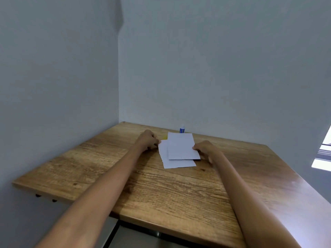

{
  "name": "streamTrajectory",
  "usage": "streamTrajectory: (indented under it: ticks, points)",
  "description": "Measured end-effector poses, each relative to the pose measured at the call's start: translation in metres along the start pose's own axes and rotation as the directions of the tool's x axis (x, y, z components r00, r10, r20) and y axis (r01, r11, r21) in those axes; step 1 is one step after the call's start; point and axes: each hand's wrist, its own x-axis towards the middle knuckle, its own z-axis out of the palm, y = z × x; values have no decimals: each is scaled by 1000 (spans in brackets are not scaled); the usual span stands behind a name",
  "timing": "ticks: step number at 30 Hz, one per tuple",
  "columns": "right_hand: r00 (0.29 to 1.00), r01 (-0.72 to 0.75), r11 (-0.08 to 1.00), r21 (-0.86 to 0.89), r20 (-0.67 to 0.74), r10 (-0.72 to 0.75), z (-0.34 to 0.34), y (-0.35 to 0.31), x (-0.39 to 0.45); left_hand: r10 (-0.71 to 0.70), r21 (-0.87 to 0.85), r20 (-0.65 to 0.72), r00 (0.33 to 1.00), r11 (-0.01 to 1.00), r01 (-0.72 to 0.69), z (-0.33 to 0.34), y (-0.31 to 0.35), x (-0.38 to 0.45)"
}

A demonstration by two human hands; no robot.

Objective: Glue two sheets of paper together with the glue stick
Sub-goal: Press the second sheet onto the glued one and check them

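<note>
Two white sheets of paper lie overlapped on the wooden table (161,194). The upper sheet (180,145) is raised a little at its right side, where my right hand (206,149) pinches its edge. The lower sheet (172,162) lies flat beneath it and sticks out to the left and front. My left hand (148,139) rests with curled fingers on the left edge of the lower sheet. A blue and white glue stick (182,128) stands upright behind the sheets, close to the wall. A small yellow thing (164,136) shows next to my left hand, mostly hidden.
The table stands in a corner, with grey walls at the back (215,68) and left (53,86). Its front edge is near me and its right edge runs toward a bright window (324,153).
</note>
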Motion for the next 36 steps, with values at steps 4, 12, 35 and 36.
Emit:
streamTrajectory:
  ticks: [4, 12, 35, 36]
  points:
    - [996, 19, 989, -144, -79, -31, 8, -1, 2, -20, -258, -11, 1000, 966, 17, 1, -10, -2]
    - [991, 108, 994, 15, -83, -106, 8, 8, -1, -74, -369, 73, 995, 924, 96, 1, -8, -7]
    - [972, 229, 973, 22, -65, -227, 19, 11, 3, -68, -637, 99, 993, 762, 116, -3, -20, 9]
    - [972, 227, 974, 15, -71, -225, 19, 11, 4, -69, -636, 109, 992, 762, 123, -3, -20, 9]
